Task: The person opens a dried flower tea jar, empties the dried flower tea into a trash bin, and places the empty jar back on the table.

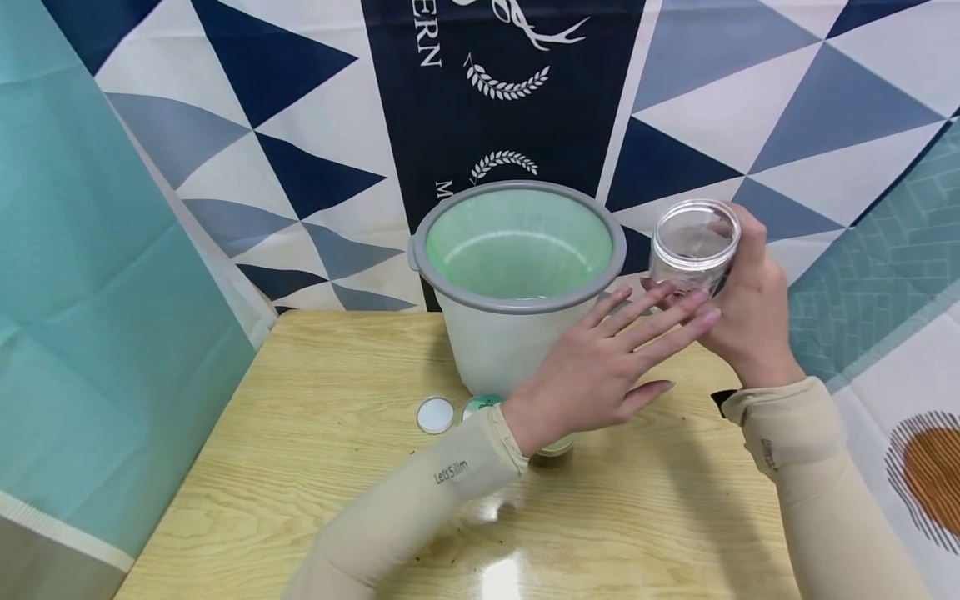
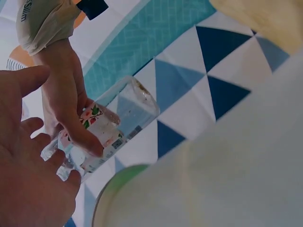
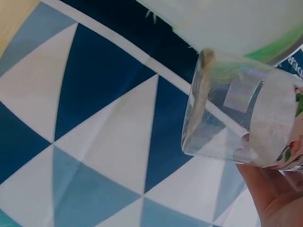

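Note:
My right hand grips a clear glass jar with a flowered label, tilted, just right of the bin's rim. My left hand reaches across with straight fingers that touch the jar's lower end. In the left wrist view the right hand wraps the jar around its label, and the left hand's palm lies open beside it. The right wrist view shows the jar from its open mouth, with my right hand's palm under it.
A white bin with a grey rim and green liner stands at the back of the wooden table. A round white lid, a teal lid and a small jar lie below my left wrist. Patterned cloth hangs behind.

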Action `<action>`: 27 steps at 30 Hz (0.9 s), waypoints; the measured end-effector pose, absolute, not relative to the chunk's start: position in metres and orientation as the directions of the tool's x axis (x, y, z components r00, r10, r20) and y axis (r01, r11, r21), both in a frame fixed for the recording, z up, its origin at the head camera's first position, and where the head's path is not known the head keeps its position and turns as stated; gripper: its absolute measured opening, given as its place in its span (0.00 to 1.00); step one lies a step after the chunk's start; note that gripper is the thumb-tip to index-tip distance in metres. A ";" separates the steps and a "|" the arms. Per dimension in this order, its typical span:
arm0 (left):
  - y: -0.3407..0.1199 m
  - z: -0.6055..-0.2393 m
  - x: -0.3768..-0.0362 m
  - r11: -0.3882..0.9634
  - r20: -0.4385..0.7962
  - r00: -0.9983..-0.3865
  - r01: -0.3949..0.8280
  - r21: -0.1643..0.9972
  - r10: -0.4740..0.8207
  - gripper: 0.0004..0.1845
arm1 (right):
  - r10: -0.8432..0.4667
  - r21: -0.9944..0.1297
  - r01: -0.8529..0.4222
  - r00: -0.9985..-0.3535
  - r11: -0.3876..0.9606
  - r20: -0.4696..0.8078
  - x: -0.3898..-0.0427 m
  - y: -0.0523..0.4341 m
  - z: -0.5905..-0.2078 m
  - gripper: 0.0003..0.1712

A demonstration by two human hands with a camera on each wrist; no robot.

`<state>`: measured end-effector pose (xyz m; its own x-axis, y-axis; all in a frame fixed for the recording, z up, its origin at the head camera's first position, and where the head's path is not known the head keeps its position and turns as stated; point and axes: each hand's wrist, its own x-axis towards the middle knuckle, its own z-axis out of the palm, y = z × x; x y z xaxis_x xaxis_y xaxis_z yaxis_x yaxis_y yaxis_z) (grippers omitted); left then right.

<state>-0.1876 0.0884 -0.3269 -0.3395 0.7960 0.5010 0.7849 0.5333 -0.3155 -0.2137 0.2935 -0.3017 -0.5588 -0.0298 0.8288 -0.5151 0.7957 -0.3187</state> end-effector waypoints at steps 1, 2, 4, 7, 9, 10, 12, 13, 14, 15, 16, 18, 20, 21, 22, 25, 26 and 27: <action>0.091 -0.330 -0.188 0.534 0.491 -0.349 0.787 -0.309 0.798 0.37 | -0.024 -0.324 -0.520 -0.556 0.790 0.831 -0.215 0.296 -0.305 0.52; 0.093 -0.333 -0.187 0.535 0.480 -0.359 0.789 -0.303 0.800 0.38 | -0.017 -0.332 -0.522 -0.555 0.785 0.832 -0.216 0.297 -0.308 0.52; 0.098 -0.339 -0.188 0.538 0.467 -0.375 0.792 -0.287 0.801 0.40 | -0.016 -0.339 -0.528 -0.556 0.779 0.831 -0.218 0.301 -0.315 0.50; 0.106 -0.347 -0.190 0.558 0.445 -0.411 0.783 -0.276 0.796 0.43 | 0.004 -0.345 -0.490 -0.571 0.800 0.821 -0.219 0.306 -0.327 0.51; 0.112 -0.353 -0.192 0.576 0.426 -0.443 0.775 -0.260 0.789 0.44 | 0.023 -0.355 -0.445 -0.598 0.822 0.801 -0.220 0.309 -0.334 0.54; 0.115 -0.356 -0.193 0.586 0.415 -0.460 0.768 -0.257 0.785 0.45 | 0.034 -0.360 -0.420 -0.611 0.833 0.791 -0.221 0.311 -0.338 0.55; 0.121 -0.362 -0.196 0.606 0.388 -0.497 0.758 -0.241 0.776 0.46 | 0.055 -0.375 -0.375 -0.640 0.848 0.766 -0.223 0.314 -0.348 0.55; 0.124 -0.366 -0.198 0.616 0.373 -0.515 0.752 -0.234 0.772 0.45 | 0.059 -0.384 -0.363 -0.657 0.849 0.752 -0.225 0.316 -0.353 0.54; 0.127 -0.369 -0.200 0.625 0.358 -0.533 0.747 -0.227 0.767 0.45 | 0.065 -0.400 -0.357 -0.673 0.844 0.737 -0.227 0.318 -0.358 0.54; 0.130 -0.372 -0.202 0.635 0.341 -0.551 0.740 -0.223 0.762 0.44 | 0.070 -0.413 -0.349 -0.688 0.841 0.723 -0.230 0.320 -0.363 0.54; 0.133 -0.376 -0.204 0.643 0.324 -0.568 0.734 -0.216 0.757 0.44 | 0.074 -0.426 -0.345 -0.700 0.836 0.711 -0.232 0.322 -0.368 0.54; 0.138 -0.382 -0.207 0.656 0.287 -0.597 0.729 -0.196 0.749 0.43 | 0.081 -0.451 -0.335 -0.724 0.827 0.685 -0.237 0.324 -0.377 0.53; 0.142 -0.388 -0.210 0.662 0.262 -0.613 0.726 -0.185 0.745 0.42 | 0.091 -0.472 -0.318 -0.746 0.822 0.660 -0.241 0.326 -0.385 0.53; 0.144 -0.391 -0.211 0.665 0.251 -0.619 0.725 -0.182 0.744 0.41 | 0.097 -0.480 -0.305 -0.757 0.822 0.646 -0.243 0.326 -0.389 0.53; 0.145 -0.393 -0.211 0.666 0.245 -0.623 0.724 -0.177 0.743 0.41 | 0.102 -0.488 -0.295 -0.765 0.821 0.635 -0.244 0.327 -0.392 0.54; 0.150 -0.400 -0.213 0.680 0.231 -0.643 0.714 -0.165 0.731 0.40 | 0.112 -0.501 -0.260 -0.794 0.825 0.597 -0.248 0.329 -0.402 0.55; 0.151 -0.402 -0.214 0.688 0.224 -0.652 0.708 -0.160 0.724 0.40 | 0.115 -0.501 -0.246 -0.803 0.830 0.584 -0.248 0.330 -0.405 0.55; 0.153 -0.403 -0.215 0.695 0.215 -0.663 0.703 -0.152 0.717 0.40 | 0.117 -0.495 -0.231 -0.810 0.838 0.575 -0.249 0.330 -0.408 0.55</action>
